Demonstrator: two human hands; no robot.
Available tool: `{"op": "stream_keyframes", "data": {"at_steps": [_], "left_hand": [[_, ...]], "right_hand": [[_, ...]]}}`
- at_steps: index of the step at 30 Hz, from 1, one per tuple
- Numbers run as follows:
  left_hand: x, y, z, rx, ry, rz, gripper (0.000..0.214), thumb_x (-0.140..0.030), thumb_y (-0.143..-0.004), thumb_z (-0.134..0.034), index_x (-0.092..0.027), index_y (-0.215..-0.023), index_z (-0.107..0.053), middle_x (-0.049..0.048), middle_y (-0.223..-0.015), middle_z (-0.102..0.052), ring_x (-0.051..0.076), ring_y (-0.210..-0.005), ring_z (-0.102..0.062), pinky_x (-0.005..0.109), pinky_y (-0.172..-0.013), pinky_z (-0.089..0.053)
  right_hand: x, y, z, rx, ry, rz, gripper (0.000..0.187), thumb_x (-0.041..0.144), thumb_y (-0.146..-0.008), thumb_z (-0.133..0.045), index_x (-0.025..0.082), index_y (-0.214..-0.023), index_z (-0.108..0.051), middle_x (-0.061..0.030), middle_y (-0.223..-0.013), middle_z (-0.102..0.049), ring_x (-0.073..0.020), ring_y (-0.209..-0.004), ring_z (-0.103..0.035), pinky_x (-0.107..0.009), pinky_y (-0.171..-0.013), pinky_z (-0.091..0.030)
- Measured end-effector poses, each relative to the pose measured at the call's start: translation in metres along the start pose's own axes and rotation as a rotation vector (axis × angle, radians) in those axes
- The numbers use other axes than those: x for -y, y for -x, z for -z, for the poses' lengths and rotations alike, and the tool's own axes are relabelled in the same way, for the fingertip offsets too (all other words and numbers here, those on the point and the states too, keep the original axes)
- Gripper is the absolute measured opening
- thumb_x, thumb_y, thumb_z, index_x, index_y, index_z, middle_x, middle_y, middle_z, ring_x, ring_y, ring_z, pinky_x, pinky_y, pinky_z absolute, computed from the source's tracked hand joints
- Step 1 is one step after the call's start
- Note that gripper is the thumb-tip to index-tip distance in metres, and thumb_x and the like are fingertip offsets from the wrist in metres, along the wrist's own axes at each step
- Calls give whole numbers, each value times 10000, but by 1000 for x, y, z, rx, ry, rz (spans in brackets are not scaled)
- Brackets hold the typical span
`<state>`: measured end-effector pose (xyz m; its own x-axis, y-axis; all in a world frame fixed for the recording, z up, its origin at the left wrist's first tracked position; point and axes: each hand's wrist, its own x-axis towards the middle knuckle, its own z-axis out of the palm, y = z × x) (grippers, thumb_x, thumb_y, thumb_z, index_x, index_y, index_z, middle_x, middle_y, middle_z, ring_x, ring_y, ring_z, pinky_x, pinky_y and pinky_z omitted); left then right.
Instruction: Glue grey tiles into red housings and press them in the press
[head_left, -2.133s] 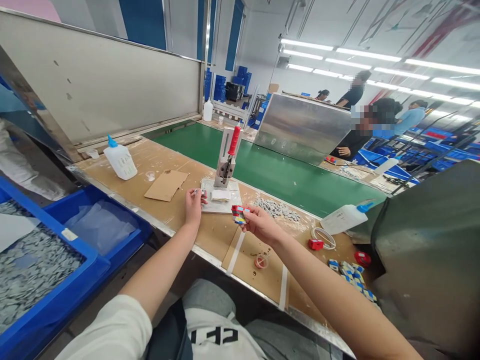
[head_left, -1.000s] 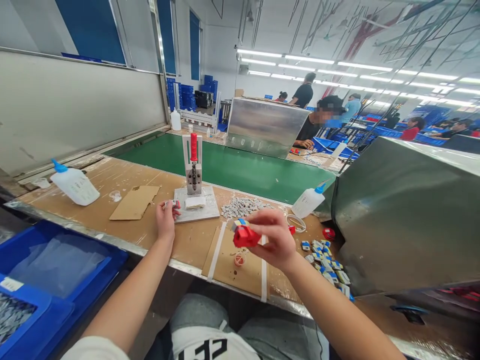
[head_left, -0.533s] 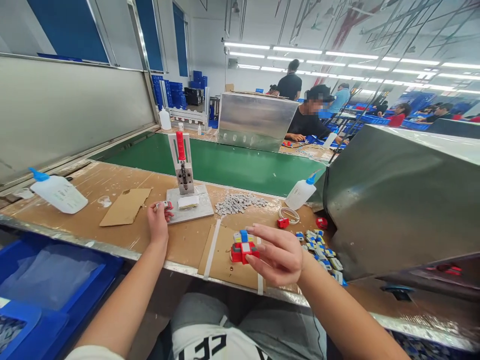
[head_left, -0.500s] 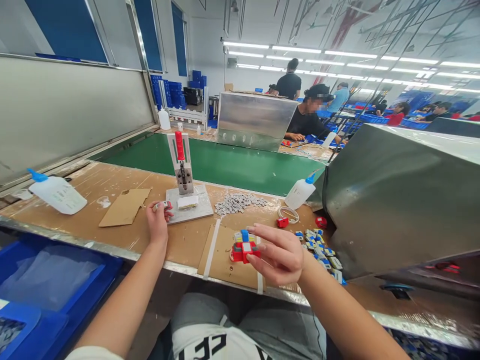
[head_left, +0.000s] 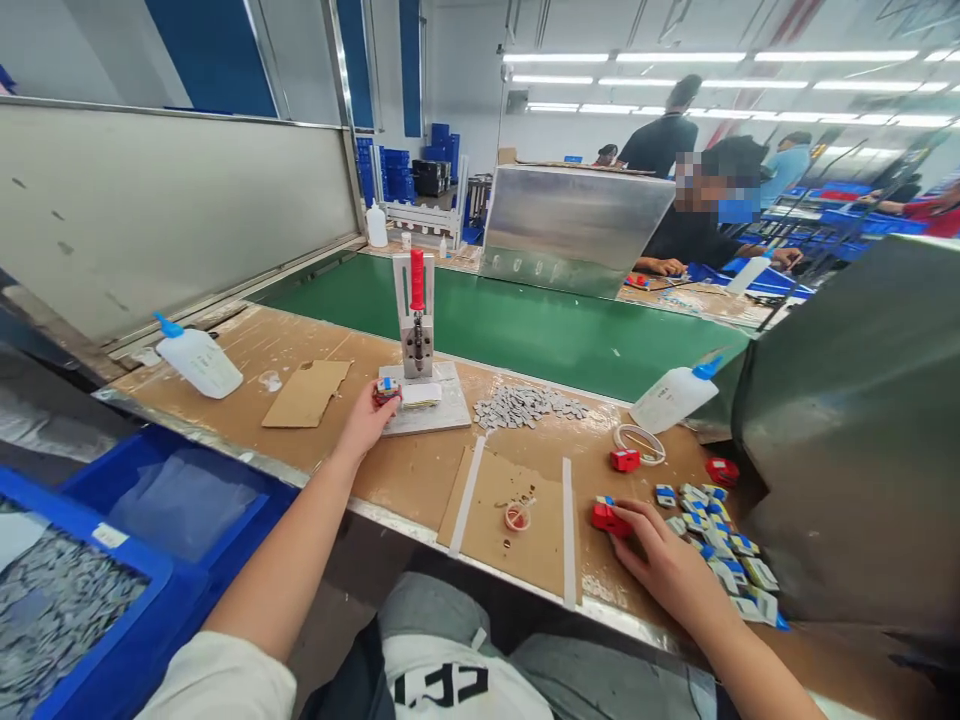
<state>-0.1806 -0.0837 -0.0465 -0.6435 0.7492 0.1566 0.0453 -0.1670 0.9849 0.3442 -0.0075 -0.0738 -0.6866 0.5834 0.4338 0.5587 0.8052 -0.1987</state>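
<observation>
My left hand (head_left: 365, 422) pinches a small red, white and blue toy piece (head_left: 387, 389) at the front edge of the metal base plate (head_left: 439, 413) of a toggle press with a red handle (head_left: 417, 279). My right hand (head_left: 664, 558) rests low on the table, its fingers closed on a red and blue toy piece (head_left: 606, 517) that touches the cardboard top. Beside that hand lies a heap of small blue, white and yellow parts (head_left: 720, 549).
A pile of small grey pieces (head_left: 525, 405), two glue bottles (head_left: 196, 359) (head_left: 675, 396), a cardboard scrap (head_left: 307, 392), a white ring (head_left: 639, 443) and loose red parts (head_left: 624, 459) lie on the bench. A green conveyor (head_left: 525, 335) runs behind. Blue bins (head_left: 150, 520) stand at left; people work beyond.
My right hand has dropped from in front of me down and right to the table beside the parts heap, with the red piece in it. The left hand stays at the press plate.
</observation>
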Motion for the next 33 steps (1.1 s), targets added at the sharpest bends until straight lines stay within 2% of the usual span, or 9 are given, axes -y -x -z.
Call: {"op": "stream_keyframes", "data": {"at_steps": [3,6,9,13,17,20,25,29,33], "left_hand": [[1,-8,-3,56,0,-29,469,-379,-687,-880,-220,-1084,-690,66,-1031,-782,192,-866,-708,302,-769,-574],[6,-16,-7,95,-18,-35,479,-372,-675,-902,-220,-1090,-714,74,-1028,-798,221,-955,-738,340,-883,-574],[10,-23,-9,97,-58,-36,488,-356,-632,-940,-219,-1061,-752,70,-982,-802,222,-918,-734,342,-883,-566],[13,-30,-10,74,-95,-47,497,-364,-562,-977,-225,-998,-784,57,-921,-800,227,-860,-713,355,-851,-572],[11,-29,-7,58,-89,-49,483,-394,-557,-986,-216,-956,-783,60,-871,-794,217,-809,-699,342,-796,-579],[9,-22,-1,53,-44,-25,528,-417,-589,-975,-207,-1025,-764,71,-925,-796,197,-777,-708,312,-720,-577],[6,-8,11,52,61,82,676,-493,-642,-948,-212,-1213,-721,97,-1047,-776,163,-673,-707,249,-529,-519],[4,-3,17,37,116,140,592,-603,-760,-855,-197,-1179,-755,119,-1014,-764,157,-709,-694,232,-509,-524],[3,-2,11,36,112,110,634,-516,-670,-932,-207,-1197,-762,93,-1083,-758,157,-790,-675,229,-558,-548]], "right_hand": [[-1,-1,9,44,35,40,278,455,-1020,-600,284,-1224,-679,-134,-1332,-708,-300,-1086,-782,-442,-875,-686],[11,-43,28,25,19,72,288,474,-1002,-635,275,-1203,-693,-153,-1344,-700,-332,-1180,-740,-486,-942,-655],[40,-125,46,-44,-157,147,261,442,-1014,-627,268,-1193,-702,-148,-1294,-717,-313,-1194,-717,-501,-1021,-608],[101,-260,53,-60,-446,258,262,434,-1013,-651,268,-1207,-710,-113,-1273,-719,-289,-1217,-678,-529,-1090,-549],[156,-369,31,-100,-750,173,413,427,-950,-721,247,-1316,-662,-126,-1348,-690,-280,-1205,-664,-504,-1031,-573],[183,-417,6,-83,-852,147,624,422,-931,-739,260,-1494,-523,-138,-1426,-644,-277,-1216,-639,-508,-1036,-564],[200,-444,-14,-45,-936,129,534,466,-1009,-629,286,-1489,-478,-99,-1325,-651,-218,-1091,-631,-430,-964,-584],[207,-433,-4,-95,-867,110,270,382,-1045,-542,255,-1284,-550,-62,-1161,-675,-180,-919,-628,-377,-885,-558],[212,-412,11,-134,-780,187,164,347,-1026,-556,255,-1162,-544,-29,-1035,-675,-174,-838,-627,-354,-845,-515]]}}
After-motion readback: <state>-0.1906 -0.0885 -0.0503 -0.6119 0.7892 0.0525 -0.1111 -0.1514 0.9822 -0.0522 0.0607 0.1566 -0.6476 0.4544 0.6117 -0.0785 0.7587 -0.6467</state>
